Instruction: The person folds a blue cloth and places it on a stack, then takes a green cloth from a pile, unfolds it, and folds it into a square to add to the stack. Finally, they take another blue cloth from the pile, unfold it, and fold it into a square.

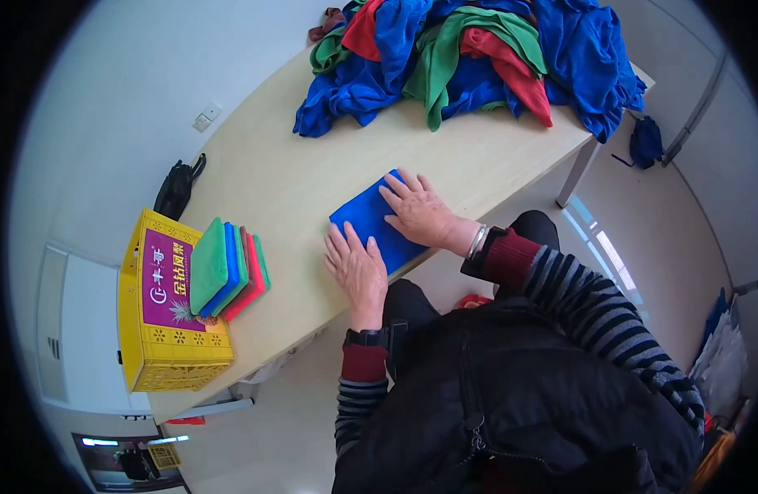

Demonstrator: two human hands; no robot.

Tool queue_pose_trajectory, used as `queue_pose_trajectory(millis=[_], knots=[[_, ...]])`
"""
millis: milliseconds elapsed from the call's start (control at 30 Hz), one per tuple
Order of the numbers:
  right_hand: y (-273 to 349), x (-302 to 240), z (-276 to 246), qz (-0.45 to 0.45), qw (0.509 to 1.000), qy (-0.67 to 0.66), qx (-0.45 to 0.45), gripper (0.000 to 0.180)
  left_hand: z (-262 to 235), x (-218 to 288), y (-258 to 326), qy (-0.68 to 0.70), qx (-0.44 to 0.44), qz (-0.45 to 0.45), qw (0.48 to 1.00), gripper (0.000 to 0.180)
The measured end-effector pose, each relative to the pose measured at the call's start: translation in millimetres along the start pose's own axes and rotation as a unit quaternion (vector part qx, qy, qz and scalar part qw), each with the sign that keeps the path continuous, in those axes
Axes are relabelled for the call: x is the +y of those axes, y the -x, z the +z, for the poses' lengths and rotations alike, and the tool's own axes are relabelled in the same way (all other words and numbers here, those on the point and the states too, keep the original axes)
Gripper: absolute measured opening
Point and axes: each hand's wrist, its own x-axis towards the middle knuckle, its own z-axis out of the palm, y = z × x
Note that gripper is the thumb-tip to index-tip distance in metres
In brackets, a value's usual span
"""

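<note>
Pale tabletop [272,173] underneath, and down at its near edge both hands are flat and spread, pressing rather than clasping! Folded blue cloth [364,216] lies right under them: left hand [358,267] over its left, near side, right hand [420,210] across its right, far corner, so neither is nearer, both touch it. Its long axis? Can't tell, the hands hide too much of the outline. Out to the left of the left hand, a stack of folded cloths [210,265] sits just beside a yellow crate [181,358]; beyond the right fingertips, well apart, sprawls a heap of loose cloths [486,70]. Only the hands themselves cover the blue one.
</note>
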Motion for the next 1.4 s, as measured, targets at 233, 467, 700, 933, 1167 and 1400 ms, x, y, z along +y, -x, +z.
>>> queue_pose_trajectory(millis=[233,467,700,933,1167,1400], knots=[[-17.4,3.6,6.8,-0.063,0.997,0.030,0.016,0.055,9.5,0.6,-35.7,0.040,-0.018,0.156,0.987,0.053],[-18.8,4.4,12.6,-0.062,0.998,0.012,0.025,0.056,20.3,-6.3,-37.5,0.022,0.004,0.145,0.989,0.053],[-20.3,2.1,3.0,-0.026,0.999,-0.022,-0.011,0.057,19.4,-2.0,-38.1,0.038,0.012,0.137,0.990,0.054],[-22.1,-8.4,8.9,-0.035,0.999,-0.012,-0.028,0.060,11.1,-3.5,-28.8,0.053,0.026,0.116,0.992,0.056],[-21.0,2.1,14.8,-0.081,0.996,0.025,-0.036,0.058,10.3,-2.5,-24.2,0.096,0.075,0.101,0.987,0.057],[-22.5,9.8,25.3,-0.102,0.993,0.034,-0.051,0.057,7.5,-8.8,-17.0,0.131,0.082,0.100,0.983,0.055]])
